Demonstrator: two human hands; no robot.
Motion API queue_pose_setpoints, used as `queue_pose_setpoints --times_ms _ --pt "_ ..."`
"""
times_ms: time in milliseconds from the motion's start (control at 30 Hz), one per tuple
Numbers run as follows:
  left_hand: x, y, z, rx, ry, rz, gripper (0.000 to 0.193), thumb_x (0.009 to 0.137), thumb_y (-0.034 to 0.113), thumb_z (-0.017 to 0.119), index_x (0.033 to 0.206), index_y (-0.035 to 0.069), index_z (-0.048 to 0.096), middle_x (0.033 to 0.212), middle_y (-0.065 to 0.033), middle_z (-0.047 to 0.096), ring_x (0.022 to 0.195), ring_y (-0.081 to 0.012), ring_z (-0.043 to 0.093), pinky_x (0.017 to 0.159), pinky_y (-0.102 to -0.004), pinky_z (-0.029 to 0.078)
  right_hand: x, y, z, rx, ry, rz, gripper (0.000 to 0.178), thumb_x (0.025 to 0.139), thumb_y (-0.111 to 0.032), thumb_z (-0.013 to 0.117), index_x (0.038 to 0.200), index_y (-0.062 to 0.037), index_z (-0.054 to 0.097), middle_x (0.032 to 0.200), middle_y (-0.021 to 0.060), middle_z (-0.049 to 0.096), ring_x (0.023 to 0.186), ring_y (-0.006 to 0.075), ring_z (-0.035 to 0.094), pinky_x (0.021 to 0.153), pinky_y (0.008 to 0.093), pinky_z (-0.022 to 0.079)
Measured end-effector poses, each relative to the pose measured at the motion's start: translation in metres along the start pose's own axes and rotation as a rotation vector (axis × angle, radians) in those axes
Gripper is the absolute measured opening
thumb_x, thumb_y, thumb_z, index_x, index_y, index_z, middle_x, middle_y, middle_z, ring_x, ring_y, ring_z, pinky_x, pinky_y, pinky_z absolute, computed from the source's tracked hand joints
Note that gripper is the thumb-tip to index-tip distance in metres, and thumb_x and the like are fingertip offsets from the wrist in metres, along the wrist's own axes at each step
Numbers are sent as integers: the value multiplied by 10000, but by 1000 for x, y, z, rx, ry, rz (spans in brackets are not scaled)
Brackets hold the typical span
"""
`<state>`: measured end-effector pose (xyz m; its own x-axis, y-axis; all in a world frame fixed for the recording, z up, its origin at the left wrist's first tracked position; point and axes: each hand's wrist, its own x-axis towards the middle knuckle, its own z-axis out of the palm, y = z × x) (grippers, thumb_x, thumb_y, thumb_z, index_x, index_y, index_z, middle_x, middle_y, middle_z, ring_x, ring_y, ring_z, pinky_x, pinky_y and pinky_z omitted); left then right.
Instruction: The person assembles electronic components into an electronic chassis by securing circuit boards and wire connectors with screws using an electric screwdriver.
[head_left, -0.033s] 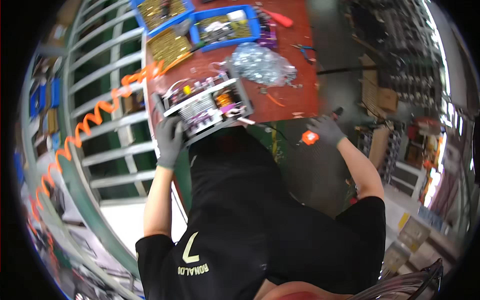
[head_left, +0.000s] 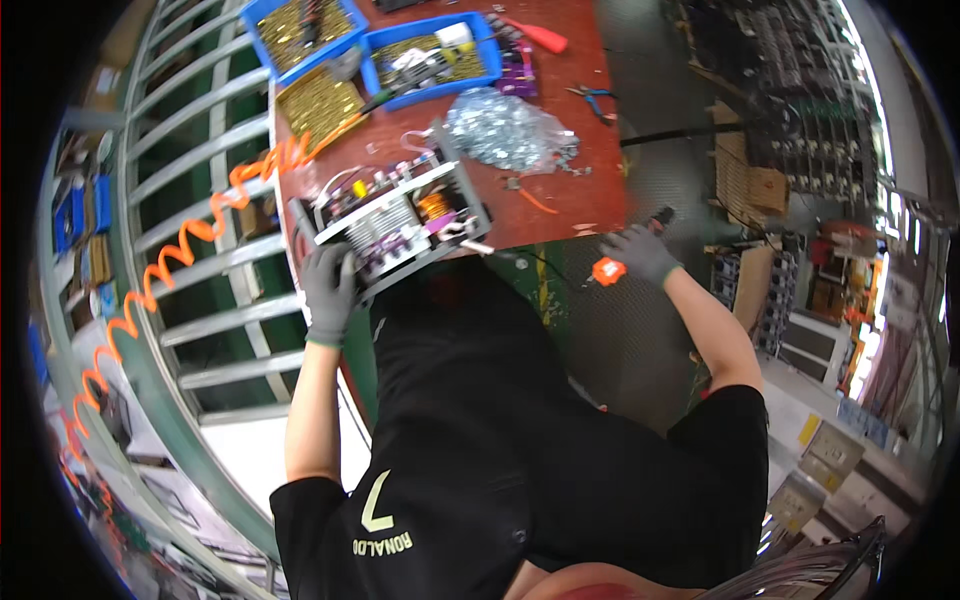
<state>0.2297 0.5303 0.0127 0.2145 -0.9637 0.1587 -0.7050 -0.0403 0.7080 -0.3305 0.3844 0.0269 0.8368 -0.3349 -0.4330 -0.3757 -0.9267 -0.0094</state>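
Red-brown workbench (head_left: 560, 120) runs from centre frame up to 12 o'clock, cluttered, with a grey railing (head_left: 190, 200) off at 9 o'clock and a dark floor at 3 o'clock. Open electronics chassis (head_left: 395, 222) sits at the near-left corner of the bench, long axis running roughly 8 to 2 o'clock, lid off, with a copper coil and purple parts showing inside. Left hand (head_left: 330, 290), in a grey glove, has its fingers wrapped over the chassis's near-left end, at about 7 o'clock from the unit's middle; the grip is closed on the housing edge. Right hand (head_left: 640, 252), also gloved, is off the bench edge at about 3 o'clock from the chassis, well apart from it, and curled around a small orange tool (head_left: 607, 270) with a dark tip or cable poking up past the knuckles (exact tool type too small to call). So the left hand is on the unit and the right has to travel toward 9 o'clock to reach it. Behind the chassis at 1 o'clock is a clear bag of silver hardware (head_left: 505, 128); two blue bins (head_left: 375, 40) of brass-coloured parts sit at 12 o'clock, a red-handled screwdriver (head_left: 535, 35) just beside them. Orange coiled hose (head_left: 190, 240) trails from the bench out to 8 o'clock.
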Motion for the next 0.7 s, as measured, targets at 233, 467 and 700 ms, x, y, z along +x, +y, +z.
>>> queue_pose_setpoints --times_ms 233,467,700 --pt "1 33 14 379 -35 -2 165 872 241 634 983 133 690 985 -68 666 981 -300 563 896 -428 392 45 36 62 1 14 -80 420 840 -145 574 1253 -211 538 1307 81 548 962 261 606 862 407 443" --pt "32 118 11 279 165 5 118 853 97 649 960 47 657 954 -107 653 927 -303 572 871 -406 408 78 49 93 -53 37 -199 432 857 -169 561 1283 -215 502 1306 82 546 949 232 616 854 401 430" --pt "149 219 99 170 -397 386 184 824 168 675 982 75 654 924 -116 629 918 -334 583 803 -445 462 62 49 99 -54 153 -227 398 882 -205 535 1278 -209 501 1266 75 569 900 223 629 806 394 436"
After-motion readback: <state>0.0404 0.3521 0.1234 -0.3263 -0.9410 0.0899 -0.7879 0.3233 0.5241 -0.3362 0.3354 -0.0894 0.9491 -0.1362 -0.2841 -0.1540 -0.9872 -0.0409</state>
